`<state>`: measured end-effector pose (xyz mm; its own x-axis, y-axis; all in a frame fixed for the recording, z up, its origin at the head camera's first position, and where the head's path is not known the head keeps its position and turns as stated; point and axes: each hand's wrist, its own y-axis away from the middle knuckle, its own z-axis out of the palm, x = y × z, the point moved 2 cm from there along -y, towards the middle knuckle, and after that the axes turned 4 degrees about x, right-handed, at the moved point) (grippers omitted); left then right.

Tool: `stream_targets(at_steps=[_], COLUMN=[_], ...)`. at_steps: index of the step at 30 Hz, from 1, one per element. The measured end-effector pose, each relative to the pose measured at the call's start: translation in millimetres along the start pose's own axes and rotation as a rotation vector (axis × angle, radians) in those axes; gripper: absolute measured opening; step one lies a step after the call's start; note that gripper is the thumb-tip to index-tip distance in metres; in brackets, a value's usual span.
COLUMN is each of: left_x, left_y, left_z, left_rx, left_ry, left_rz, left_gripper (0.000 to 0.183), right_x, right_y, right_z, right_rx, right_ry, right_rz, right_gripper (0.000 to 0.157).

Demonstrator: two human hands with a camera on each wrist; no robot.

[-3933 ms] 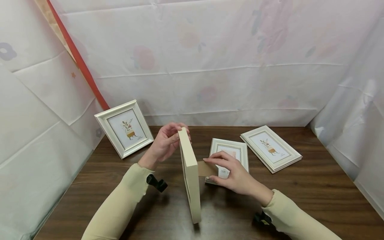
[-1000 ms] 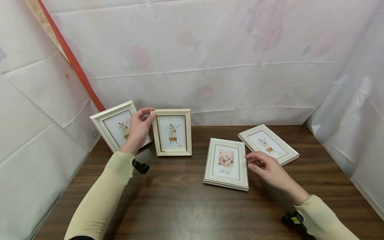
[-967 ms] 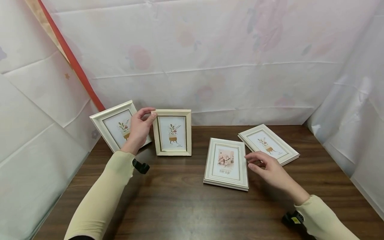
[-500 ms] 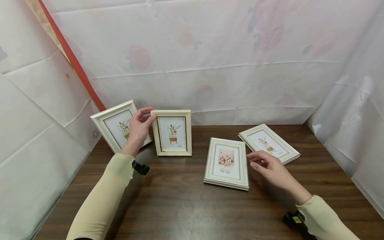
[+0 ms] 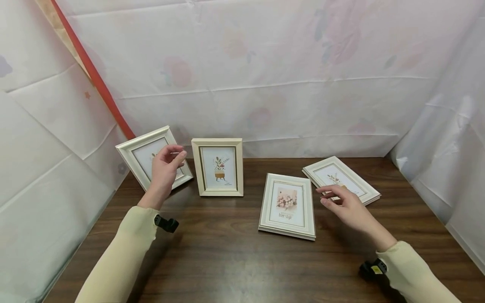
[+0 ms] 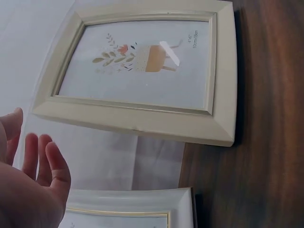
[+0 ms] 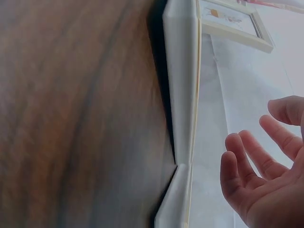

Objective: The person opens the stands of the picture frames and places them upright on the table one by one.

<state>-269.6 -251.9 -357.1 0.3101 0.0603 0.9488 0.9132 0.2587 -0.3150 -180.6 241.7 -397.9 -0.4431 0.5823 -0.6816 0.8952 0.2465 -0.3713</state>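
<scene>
A cream picture frame [image 5: 195,168] with a potted-plant print stands upright at the back of the table. Just left of it, my left hand [image 5: 163,170] hovers with relaxed fingers and holds nothing; the left wrist view shows a gap between the fingertips and the cream frame [image 6: 223,71]. Behind that hand, a larger white frame [image 5: 142,168] leans tilted, its print partly covered. My right hand [image 5: 348,208], also holding nothing, is over the table beside a flat white frame [image 5: 286,229] with a flower print. Its fingers overlap another flat white frame [image 5: 363,189] farther back.
The dark wooden table [image 5: 235,252] meets a pale patterned curtain [image 5: 265,105] at its back edge. A red strip [image 5: 94,75] runs down the curtain at the left. In the right wrist view, the flat frames' white edges [image 7: 183,80] show side-on.
The cream frame was turned from edge-on and set upright facing me. My left hand has since let go of its corner and drawn back left; my right hand has shifted slightly right.
</scene>
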Motion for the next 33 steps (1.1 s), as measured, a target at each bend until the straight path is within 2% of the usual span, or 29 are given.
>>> stream_targets(at_steps=[6, 11, 14, 19, 24, 33], left_x=[1.6, -2.4, -4.5, -8.5, -15.1, -25.9], left_y=[17.0, 31.4, 40.0, 55.2, 68.2, 80.3], left_z=[-0.8, 9.2, 16.0, 27.7, 36.7, 39.4], left_rx=[-0.133, -0.263, -0.362, -0.518, -0.642, -0.814], left_ry=[-0.041, -0.124, -0.152, -0.190, -0.202, -0.291], left_rz=[-0.060, -0.082, -0.094, -0.098, -0.112, -0.152], left_gripper=[0.021, 0.036, 0.037, 0.033, 0.030, 0.032], right_x=[9, 20, 25, 31, 32, 29], right_y=[-6, -9, -11, -16, -23, -37], right_z=[-6.4, -9.1, -10.1, -9.5, -4.9, 6.6], right_rx=[-0.011, -0.010, -0.001, 0.004, -0.002, -0.035], right_ry=[0.060, 0.125, 0.142, 0.156, 0.166, 0.114], right_rz=[0.058, 0.087, 0.091, 0.079, 0.078, 0.106], right_gripper=[0.025, 0.025, 0.025, 0.024, 0.024, 0.024])
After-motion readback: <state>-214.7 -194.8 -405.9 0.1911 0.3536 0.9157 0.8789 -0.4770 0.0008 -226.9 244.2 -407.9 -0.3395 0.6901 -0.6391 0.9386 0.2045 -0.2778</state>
